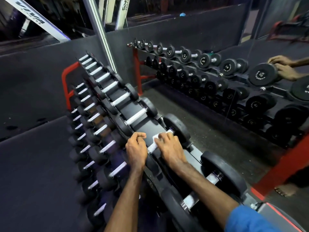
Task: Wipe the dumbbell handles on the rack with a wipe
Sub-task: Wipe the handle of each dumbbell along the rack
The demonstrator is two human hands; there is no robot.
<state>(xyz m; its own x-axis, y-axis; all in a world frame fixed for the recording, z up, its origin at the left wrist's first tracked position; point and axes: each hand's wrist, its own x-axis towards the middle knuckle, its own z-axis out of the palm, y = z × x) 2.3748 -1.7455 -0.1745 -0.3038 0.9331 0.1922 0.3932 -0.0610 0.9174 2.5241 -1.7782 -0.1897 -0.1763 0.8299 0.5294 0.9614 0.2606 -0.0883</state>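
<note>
A long black dumbbell rack (137,118) with red end frames runs from the near right to the far left, its tiers full of black dumbbells with silver handles. My right hand (168,148) holds a white wipe (156,137) wrapped over the handle (151,147) of a large top-tier dumbbell, fingers curled round it. My left hand (135,148) rests on that dumbbell's near black head, fingers curled loosely, and hides most of it. The far head (177,129) of that dumbbell shows beyond my right hand.
A wall mirror (217,47) behind the rack shows the dumbbells and both hands in reflection. Another large dumbbell (222,171) sits on the top tier near my right forearm. Dark rubber flooring (33,164) lies to the left. White machine frames (33,19) stand at the back.
</note>
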